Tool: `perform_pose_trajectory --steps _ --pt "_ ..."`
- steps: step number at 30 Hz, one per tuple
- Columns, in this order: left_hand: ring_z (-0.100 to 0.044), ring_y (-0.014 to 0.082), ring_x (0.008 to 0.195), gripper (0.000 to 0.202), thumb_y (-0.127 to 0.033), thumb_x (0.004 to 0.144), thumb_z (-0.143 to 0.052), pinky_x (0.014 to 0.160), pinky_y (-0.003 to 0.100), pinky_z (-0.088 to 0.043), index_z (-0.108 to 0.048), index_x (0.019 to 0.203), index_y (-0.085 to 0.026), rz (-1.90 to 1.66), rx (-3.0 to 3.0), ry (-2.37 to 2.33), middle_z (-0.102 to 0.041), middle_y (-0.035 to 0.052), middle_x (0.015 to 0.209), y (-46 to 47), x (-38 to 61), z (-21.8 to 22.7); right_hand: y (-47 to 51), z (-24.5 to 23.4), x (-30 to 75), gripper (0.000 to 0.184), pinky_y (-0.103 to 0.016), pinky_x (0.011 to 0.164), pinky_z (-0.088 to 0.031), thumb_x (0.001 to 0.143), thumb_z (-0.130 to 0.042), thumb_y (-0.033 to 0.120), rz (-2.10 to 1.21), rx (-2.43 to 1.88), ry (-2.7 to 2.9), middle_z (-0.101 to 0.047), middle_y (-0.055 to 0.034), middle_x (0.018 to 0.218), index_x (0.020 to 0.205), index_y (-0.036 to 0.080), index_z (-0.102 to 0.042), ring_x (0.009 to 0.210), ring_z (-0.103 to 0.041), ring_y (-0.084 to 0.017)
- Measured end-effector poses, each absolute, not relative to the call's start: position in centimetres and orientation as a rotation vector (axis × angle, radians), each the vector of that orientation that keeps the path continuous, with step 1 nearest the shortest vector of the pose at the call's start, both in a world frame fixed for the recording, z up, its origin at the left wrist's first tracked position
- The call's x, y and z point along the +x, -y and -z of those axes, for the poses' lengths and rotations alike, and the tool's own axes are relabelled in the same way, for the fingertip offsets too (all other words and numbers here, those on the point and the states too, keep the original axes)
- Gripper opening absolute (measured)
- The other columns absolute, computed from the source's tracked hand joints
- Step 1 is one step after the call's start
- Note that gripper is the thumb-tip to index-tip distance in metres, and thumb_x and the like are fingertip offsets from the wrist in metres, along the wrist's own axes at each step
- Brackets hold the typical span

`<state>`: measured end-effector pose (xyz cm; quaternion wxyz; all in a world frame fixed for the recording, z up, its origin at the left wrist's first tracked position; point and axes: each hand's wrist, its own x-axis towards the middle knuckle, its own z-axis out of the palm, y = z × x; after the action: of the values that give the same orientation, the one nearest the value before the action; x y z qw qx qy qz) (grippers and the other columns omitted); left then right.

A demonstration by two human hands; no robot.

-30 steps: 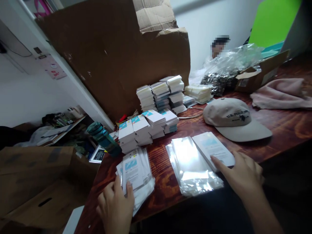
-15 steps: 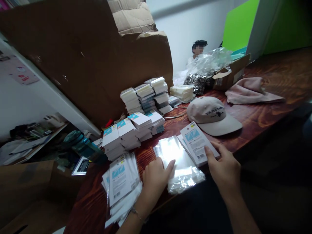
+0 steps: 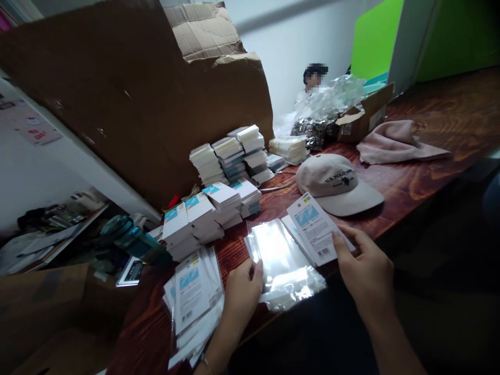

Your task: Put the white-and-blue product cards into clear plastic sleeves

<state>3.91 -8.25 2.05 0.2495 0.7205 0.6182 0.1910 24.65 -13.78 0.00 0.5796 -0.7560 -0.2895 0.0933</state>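
Note:
My right hand [image 3: 365,268] pinches the lower right corner of a white printed card [image 3: 314,229] with a blue picture, yellow mark and barcode, tilted over more cards beneath. Beside it lies a pile of clear plastic bags [image 3: 281,260], shiny under the light. At the left edge of that pile, my left hand [image 3: 242,286] is closed, thumb against fingers, on the edge of a bag. Left of this hand is a loose pile of bagged cards [image 3: 191,302], a card with the same print on top.
Stacked cards [image 3: 199,219] stand behind the bags, with taller stacks [image 3: 230,156] further back against cardboard [image 3: 219,99]. A cap [image 3: 336,185] and pink cloth [image 3: 402,143] lie right. A teal bottle [image 3: 133,239] is left. Another person [image 3: 312,80] is beyond the plastic-filled box [image 3: 365,120].
My left thumb has drawn back from the top of the bags to pinch at their left edge. My right hand has lifted the top card slightly away from those beneath.

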Motion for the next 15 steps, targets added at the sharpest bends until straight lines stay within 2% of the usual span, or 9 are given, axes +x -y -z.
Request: perform_pose_trajectory --steps 3,6,9,12,15 --pt "-0.055 0.0154 0.059 0.035 -0.045 0.090 -0.040 0.058 0.024 -0.034 -0.048 0.066 -0.022 -0.655 1.955 -1.685 -0.057 -0.0013 0.058 9.1 3.6 -3.1 14.3 -0.7 24.5 0.034 -0.032 0.059 -0.047 0.082 -0.059 0.050 -0.366 -1.692 0.629 -0.071 -0.0067 0.088 0.098 0.023 -0.070 0.065 -0.060 -0.021" --pt "-0.062 0.0166 0.067 0.028 -0.046 0.090 -0.043 0.067 0.027 -0.045 -0.051 0.081 -0.022 -0.966 1.695 -1.578 -0.066 0.0015 0.073 10.0 3.3 -4.4 15.0 -1.6 24.1 0.037 -0.027 0.049 -0.044 0.075 -0.066 0.054 -0.820 -1.461 0.634 -0.069 -0.0041 0.074 0.093 0.022 -0.070 0.059 -0.060 -0.019" --pt "-0.068 0.0191 0.080 0.025 -0.046 0.087 -0.052 0.073 0.031 -0.052 -0.048 0.092 -0.022 -1.216 1.246 -1.330 -0.070 0.0060 0.091 10.7 3.0 -5.5 15.5 -2.7 23.3 0.037 -0.024 0.044 -0.041 0.072 -0.069 0.054 -1.232 -1.278 0.780 -0.066 -0.0029 0.061 0.081 0.018 -0.070 0.052 -0.060 -0.017" --pt "-0.070 0.0210 0.085 0.028 -0.043 0.084 -0.059 0.071 0.031 -0.055 -0.047 0.099 -0.022 -1.279 0.954 -1.164 -0.071 0.0083 0.097 11.6 2.8 -6.2 15.6 -3.4 22.4 0.036 -0.022 0.042 -0.039 0.072 -0.069 0.053 -1.347 -1.250 0.892 -0.065 -0.0025 0.057 0.074 0.017 -0.069 0.048 -0.060 -0.015" --pt "-0.071 0.0206 0.086 0.031 -0.039 0.084 -0.061 0.071 0.029 -0.056 -0.048 0.105 -0.022 -1.304 0.862 -1.127 -0.072 0.0102 0.101 12.8 2.7 -6.7 15.4 -3.6 21.7 0.035 -0.021 0.041 -0.038 0.074 -0.067 0.052 -1.285 -1.310 0.900 -0.066 -0.0025 0.059 0.078 0.018 -0.070 0.048 -0.059 -0.015"
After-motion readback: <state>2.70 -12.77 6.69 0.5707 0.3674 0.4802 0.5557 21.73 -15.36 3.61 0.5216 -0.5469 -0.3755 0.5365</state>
